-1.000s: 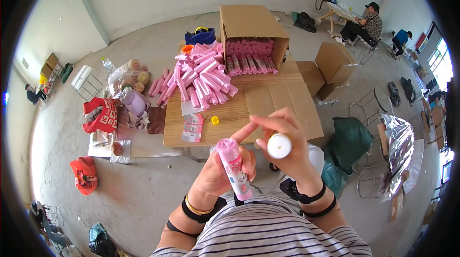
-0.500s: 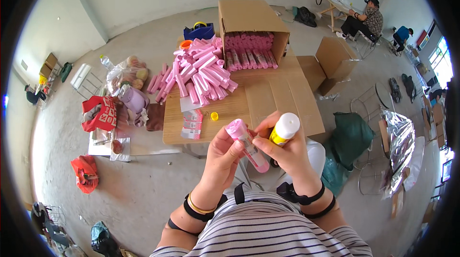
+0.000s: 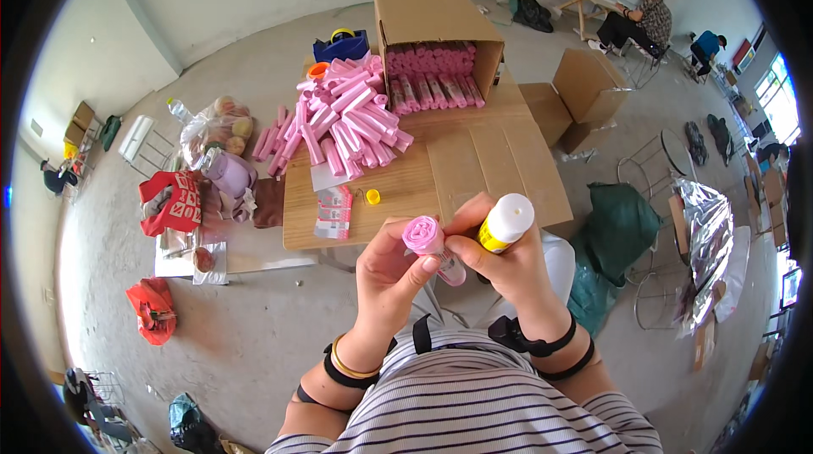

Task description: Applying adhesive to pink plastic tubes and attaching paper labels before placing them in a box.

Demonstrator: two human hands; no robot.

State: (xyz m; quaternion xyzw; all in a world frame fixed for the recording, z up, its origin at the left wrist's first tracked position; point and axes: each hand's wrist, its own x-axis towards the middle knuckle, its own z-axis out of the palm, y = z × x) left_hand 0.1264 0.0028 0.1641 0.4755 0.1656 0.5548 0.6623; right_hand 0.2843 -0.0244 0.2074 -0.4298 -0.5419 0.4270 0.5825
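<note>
the left hand [image 3: 383,268] is holding a slim pink tube [image 3: 452,271] above the near edge of the worktop [image 3: 406,187], its fingers wrapping the upper part and its thumb lying along the side. the tube is tilting, with its rose-like, swirled top facing up. the right hand [image 3: 518,272] is gripping a yellow-and-white glue stick [image 3: 511,218], its white end pointing up, while its thumb and forefinger are reaching to the tube; they seem to be touching its edge, though the overlap is making this hard to tell. on the worktop, a yellow cap [image 3: 374,196] is lying beside pink-and-grey printed cards [image 3: 333,218]. behind them, a heap of pink tubes [image 3: 347,119] is spreading left of a cardboard box [image 3: 440,13], which is holding more tubes in rows. a blue tape dispenser [image 3: 341,47] is standing behind the heap.
</note>
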